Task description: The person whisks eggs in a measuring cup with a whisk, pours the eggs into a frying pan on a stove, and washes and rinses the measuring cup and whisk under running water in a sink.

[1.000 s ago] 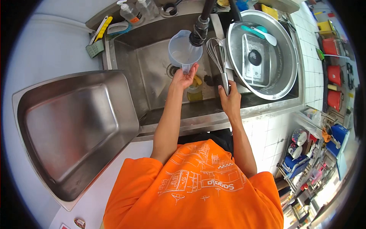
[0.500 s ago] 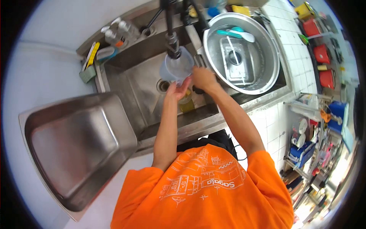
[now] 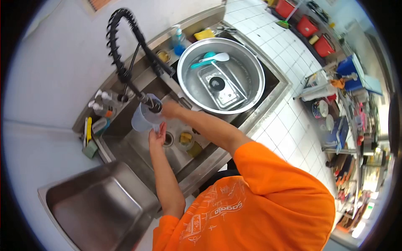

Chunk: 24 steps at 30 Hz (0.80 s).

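Observation:
A translucent plastic container [image 3: 141, 120] is held tilted over the sink, under the black spray head [image 3: 154, 105] of the tap. My left hand [image 3: 158, 136] grips the container low on its near side, fingers curled against it. Close to the container's right edge is my right hand [image 3: 171, 110], smeared by motion, so its fingers and whether it touches the plastic are unclear. On the sink floor, a small clear bowl with a yellow sponge [image 3: 185, 137] sits beside a green scouring pad [image 3: 194, 149], right of the drain [image 3: 168, 139].
A large metal basin [image 3: 256, 94] stands to the right, holding water, a rectangular lid [image 3: 228, 100] and spoons [image 3: 215, 57]. Pump bottles [image 3: 102, 109] line the sink's back ledge. A steel tub [image 3: 98, 209] lies at the left. Red bins [image 3: 307, 27] and loaded shelves are farther right.
My view has swung, so the whole tap hose now shows and the sink sits farther left and lower. My left hand keeps hold of the container; my right hand is more blurred.

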{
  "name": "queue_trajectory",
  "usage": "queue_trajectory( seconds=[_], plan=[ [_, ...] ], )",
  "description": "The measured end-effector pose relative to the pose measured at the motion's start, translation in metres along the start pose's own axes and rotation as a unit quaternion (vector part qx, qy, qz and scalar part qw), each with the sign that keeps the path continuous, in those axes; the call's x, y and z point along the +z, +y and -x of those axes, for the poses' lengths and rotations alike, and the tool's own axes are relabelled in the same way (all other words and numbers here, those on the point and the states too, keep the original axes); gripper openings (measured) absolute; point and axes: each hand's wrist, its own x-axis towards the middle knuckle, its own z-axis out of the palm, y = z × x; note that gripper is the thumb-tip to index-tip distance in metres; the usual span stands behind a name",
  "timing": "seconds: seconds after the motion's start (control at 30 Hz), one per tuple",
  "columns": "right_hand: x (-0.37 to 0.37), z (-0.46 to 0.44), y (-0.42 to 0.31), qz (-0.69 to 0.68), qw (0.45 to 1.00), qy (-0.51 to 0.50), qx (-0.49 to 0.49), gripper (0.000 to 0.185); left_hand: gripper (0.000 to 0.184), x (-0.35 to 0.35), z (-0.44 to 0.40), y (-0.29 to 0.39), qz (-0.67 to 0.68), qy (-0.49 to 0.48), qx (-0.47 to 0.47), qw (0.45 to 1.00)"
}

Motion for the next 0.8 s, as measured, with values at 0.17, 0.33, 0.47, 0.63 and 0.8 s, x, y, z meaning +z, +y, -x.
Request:
queue_trajectory(
  seconds=[0.17, 0.33, 0.47, 0.63, 0.8],
  plan=[
    [-0.054, 0.012, -0.015, -0.144, 0.988, 0.004, 0.047, 0.044, 0.043, 0.014, -0.011, 0.011, -0.034, 0.011, 0.03, 0.999],
    [0.005, 0.003, 0.006, -0.018, 0.993, 0.03, -0.109, 0.045, 0.041, 0.016, -0.004, 0.004, -0.196, 0.037, -0.001, 0.98],
    [-0.039, -0.007, 0.014, -0.052, 0.993, 0.049, 0.094, 0.046, 0.04, 0.016, -0.027, 0.001, -0.19, 0.026, 0.008, 0.981],
    [-0.016, 0.029, -0.025, -0.015, 0.999, -0.039, 0.019, 0.046, 0.042, 0.013, -0.001, -0.008, -0.196, 0.034, -0.01, 0.98],
    [0.005, 0.034, -0.013, -0.017, 0.997, -0.075, 0.028, 0.042, 0.042, 0.012, 0.007, -0.015, -0.079, 0.027, -0.039, 0.996]
  ],
)
